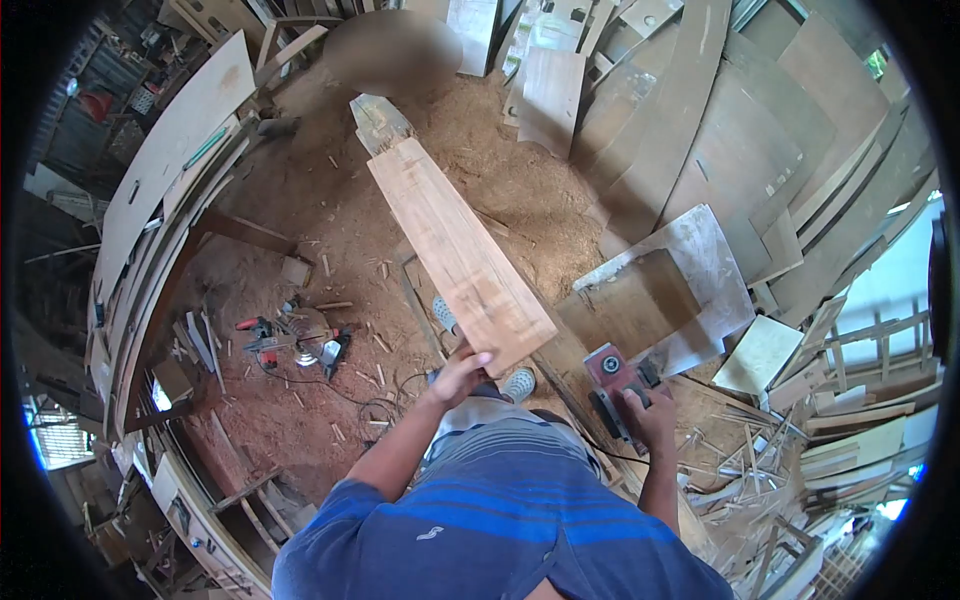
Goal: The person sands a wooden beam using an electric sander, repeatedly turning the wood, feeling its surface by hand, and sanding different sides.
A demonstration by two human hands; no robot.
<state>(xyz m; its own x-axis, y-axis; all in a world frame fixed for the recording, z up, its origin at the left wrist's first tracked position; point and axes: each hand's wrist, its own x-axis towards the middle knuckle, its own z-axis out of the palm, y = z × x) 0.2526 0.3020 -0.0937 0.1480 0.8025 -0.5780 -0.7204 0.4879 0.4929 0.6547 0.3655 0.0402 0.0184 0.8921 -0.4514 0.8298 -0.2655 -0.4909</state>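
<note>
- Fingers of the left hand (460,376) are pinching the near end of the plank (450,240).
- Right hand (652,416) is curling around the power tool (611,372).
- Plank is stretching forward over the floor (345,205).

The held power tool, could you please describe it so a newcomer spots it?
From the blue striped shirt, follow the right arm to the right hand. There is the power tool, dull red and black; unlike the red-handled machine on the floor, it is held.
</note>
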